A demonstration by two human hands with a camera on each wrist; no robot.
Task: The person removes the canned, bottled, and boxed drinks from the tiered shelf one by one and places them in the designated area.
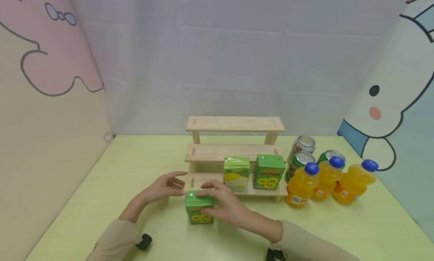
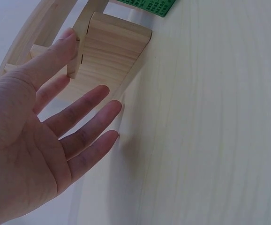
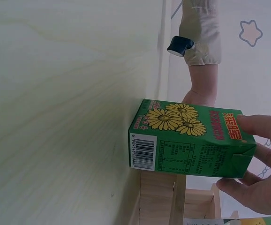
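Observation:
My right hand (image 1: 228, 206) grips a green drink carton (image 1: 196, 206) with yellow flowers by its upper part. The carton is upright, just in front of the left end of a wooden three-step shelf (image 1: 217, 153). In the right wrist view, fingers and thumb of the right hand (image 3: 269, 164) hold the carton (image 3: 191, 136) near its top. My left hand (image 1: 166, 187) is beside the shelf's left end with nothing in it. The left wrist view shows that hand (image 2: 37, 145) with spread fingers by the shelf's side (image 2: 114, 49).
On the lowest step stand a yellow-green carton (image 1: 236, 174) and another green flower carton (image 1: 269, 172). Right of the shelf are several drink cans (image 1: 301, 159) and orange juice bottles (image 1: 301, 185) with blue caps. A white cloth (image 1: 230, 65) hangs behind the table (image 1: 145, 159).

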